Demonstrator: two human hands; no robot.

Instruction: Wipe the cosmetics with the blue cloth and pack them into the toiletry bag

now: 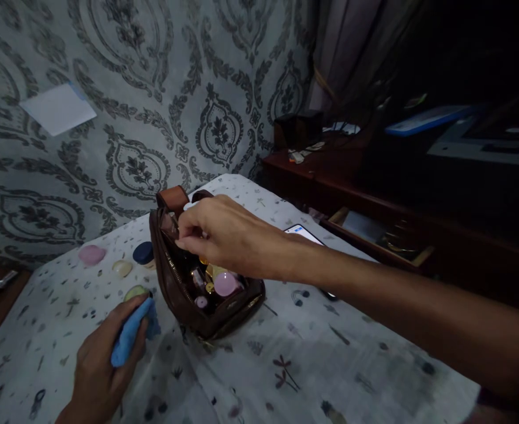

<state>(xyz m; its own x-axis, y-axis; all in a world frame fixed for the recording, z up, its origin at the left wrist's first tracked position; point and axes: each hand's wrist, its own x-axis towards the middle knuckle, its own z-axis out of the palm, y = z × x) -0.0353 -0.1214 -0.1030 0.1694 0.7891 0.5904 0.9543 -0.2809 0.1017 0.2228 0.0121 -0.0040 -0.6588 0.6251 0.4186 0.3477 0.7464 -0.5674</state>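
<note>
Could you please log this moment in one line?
left hand: holding crumpled blue cloth | right hand: over open brown zippered bag | right grip: unclear

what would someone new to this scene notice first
Probably the open, dark brown, leather-look bag near the centre, with the bare right hand over its opening. Next, the crumpled bright blue cloth held in the bare left hand at lower left. Behind, grey wallpaper with large dark ornate medallions spreads across the upper left.
</note>
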